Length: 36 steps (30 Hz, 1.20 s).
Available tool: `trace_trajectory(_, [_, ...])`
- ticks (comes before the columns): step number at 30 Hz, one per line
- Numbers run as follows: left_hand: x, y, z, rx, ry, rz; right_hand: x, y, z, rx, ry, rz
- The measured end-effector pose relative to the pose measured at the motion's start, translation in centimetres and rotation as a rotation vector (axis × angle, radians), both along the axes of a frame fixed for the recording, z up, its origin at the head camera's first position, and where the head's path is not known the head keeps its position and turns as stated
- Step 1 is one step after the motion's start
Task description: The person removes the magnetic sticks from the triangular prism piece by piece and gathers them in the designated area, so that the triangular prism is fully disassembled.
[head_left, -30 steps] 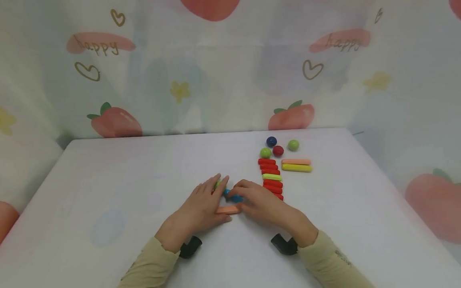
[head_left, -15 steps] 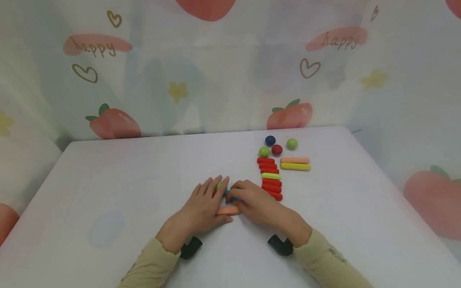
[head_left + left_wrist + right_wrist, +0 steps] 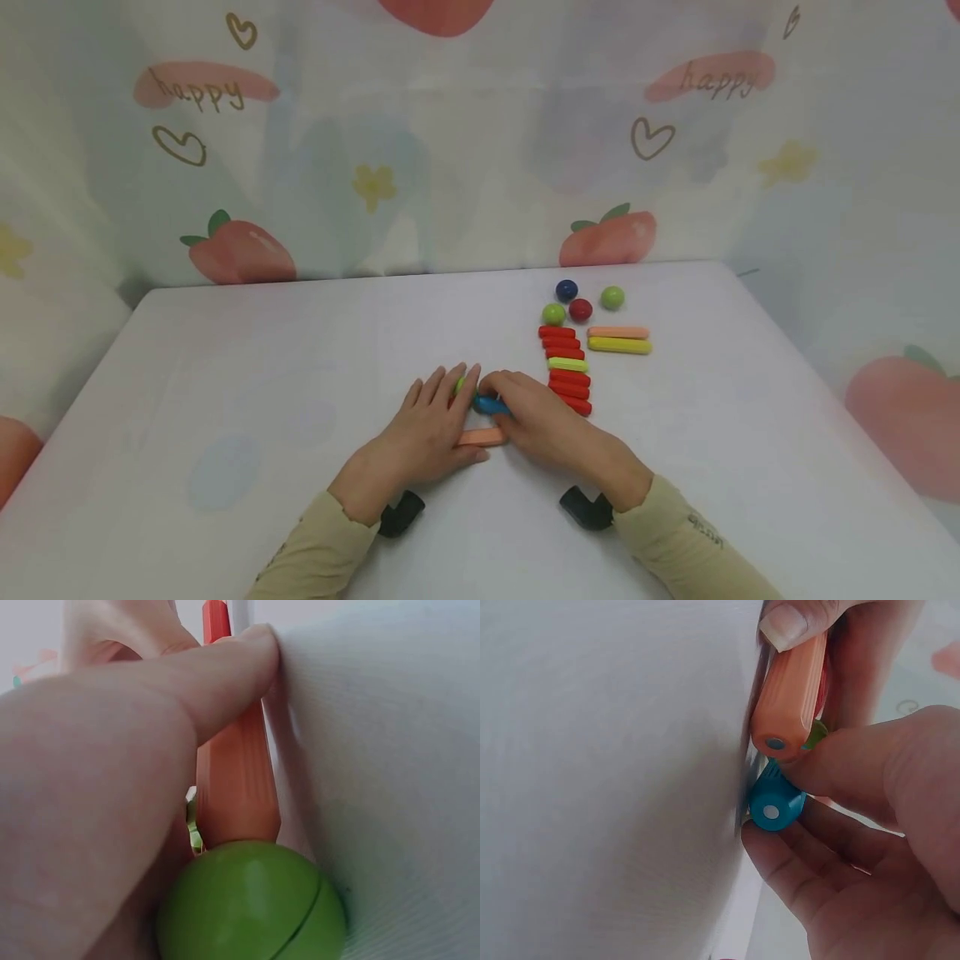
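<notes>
My left hand (image 3: 422, 435) lies over the middle of the white table, fingers stretched out and its thumb against an orange stick (image 3: 482, 437). A green ball (image 3: 251, 907) touches the near end of that stick in the left wrist view. Between the left fingers another green ball (image 3: 459, 386) shows in part. My right hand (image 3: 546, 425) pinches a blue stick (image 3: 492, 405) between thumb and fingers, just beyond the orange one. Round metallic discs sit in the end faces of the orange stick (image 3: 791, 697) and blue stick (image 3: 776, 806). What lies under the left palm is hidden.
Right of the hands runs a column of short red sticks (image 3: 570, 377) with one yellow-green stick (image 3: 567, 365) among them. Behind it are balls: dark blue (image 3: 567, 290), red (image 3: 581, 310) and two green. A peach stick (image 3: 618, 332) and a yellow stick (image 3: 619, 345) lie alongside.
My right fingers have shifted on the blue stick, leaving more of it visible. The left hand stays nearly in place over the orange stick.
</notes>
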<state>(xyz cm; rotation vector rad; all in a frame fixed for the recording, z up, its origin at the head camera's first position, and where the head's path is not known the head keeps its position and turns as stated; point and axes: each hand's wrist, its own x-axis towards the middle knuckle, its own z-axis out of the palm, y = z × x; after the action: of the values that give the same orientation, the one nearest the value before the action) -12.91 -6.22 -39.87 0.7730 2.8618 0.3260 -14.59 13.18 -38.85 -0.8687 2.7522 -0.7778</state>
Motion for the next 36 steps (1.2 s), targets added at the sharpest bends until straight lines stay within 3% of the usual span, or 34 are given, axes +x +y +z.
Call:
trace_trajectory(7, [0.1, -0.1, 0.1, 0.019, -0.018, 0.023, 0.0, 0.3, 0.4, 0.028, -0.055, -0.003])
trace_trajectory(25, [-0.1, 0.1, 0.2, -0.005, -0.052, 0.044, -0.5, 2.7, 2.7, 0.032, 0.015, -0.011])
trace_trajectory(36, [-0.1, 0.2, 0.2, 0.011, -0.068, 0.048, -0.8, 4.8, 4.2, 0.112, -0.048, -0.056])
